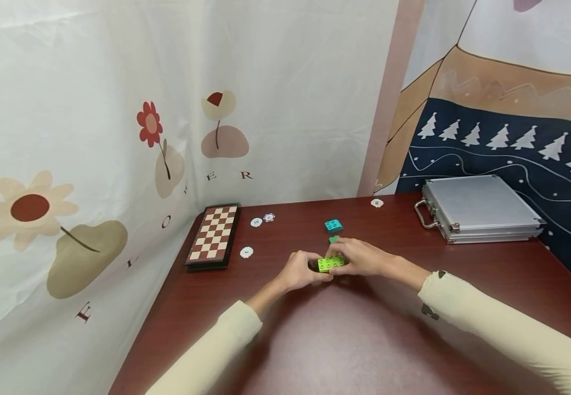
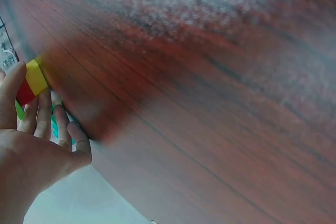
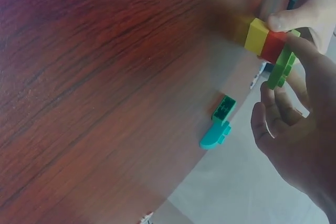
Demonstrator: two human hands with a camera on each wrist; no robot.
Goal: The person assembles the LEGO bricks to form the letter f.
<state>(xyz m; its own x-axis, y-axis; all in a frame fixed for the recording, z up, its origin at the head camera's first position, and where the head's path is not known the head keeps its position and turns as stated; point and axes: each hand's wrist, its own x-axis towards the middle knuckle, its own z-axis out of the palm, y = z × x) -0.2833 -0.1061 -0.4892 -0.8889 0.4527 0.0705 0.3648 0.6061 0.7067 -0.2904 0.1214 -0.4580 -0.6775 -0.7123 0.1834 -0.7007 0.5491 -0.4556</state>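
Observation:
A lime green toy building brick point(image 1: 328, 264) with studs on top sits over a red brick point(image 3: 273, 46) and a yellow brick point(image 3: 256, 35), forming a small stack. My left hand point(image 1: 299, 271) holds the stack from the left, thumb against the red brick in the right wrist view. From the other side, my right hand point(image 1: 361, 258) pinches the lime brick with thumb and fingers. Just beyond the hands lie a green brick point(image 3: 224, 107) and a teal brick point(image 1: 333, 225) with a rounded end. The fingers hide part of the stack.
A checkered game board point(image 1: 214, 233) lies at the left of the dark red table point(image 1: 324, 340). Near it are several poker chips point(image 1: 247, 252), with another chip point(image 1: 377, 203) at the back edge. A silver case point(image 1: 480, 206) stands at the back right, against printed curtains.

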